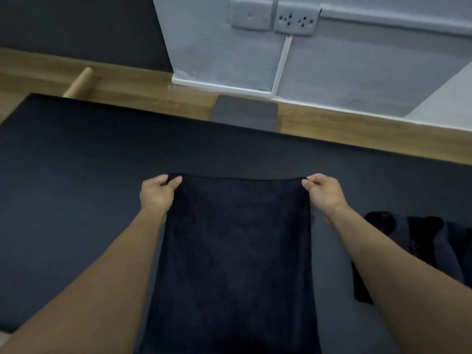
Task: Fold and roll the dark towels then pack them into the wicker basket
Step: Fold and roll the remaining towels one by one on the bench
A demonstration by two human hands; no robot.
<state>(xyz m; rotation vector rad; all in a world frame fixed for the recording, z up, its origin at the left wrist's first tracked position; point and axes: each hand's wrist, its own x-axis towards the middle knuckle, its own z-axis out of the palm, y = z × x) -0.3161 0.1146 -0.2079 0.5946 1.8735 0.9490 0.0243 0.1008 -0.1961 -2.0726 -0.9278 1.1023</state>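
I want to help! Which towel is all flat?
The middle towel, stretched flat on the mat; the right towel lies crumpled in a heap.

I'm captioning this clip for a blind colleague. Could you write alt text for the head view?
The left hand and right hand each pinch a far corner of a dark towel spread over a dark mat. More dark cloth lies crumpled to the right; wall sockets sit beyond.

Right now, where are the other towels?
In the head view, the heap of dark towels lies on the right of the mat, beside the right arm.
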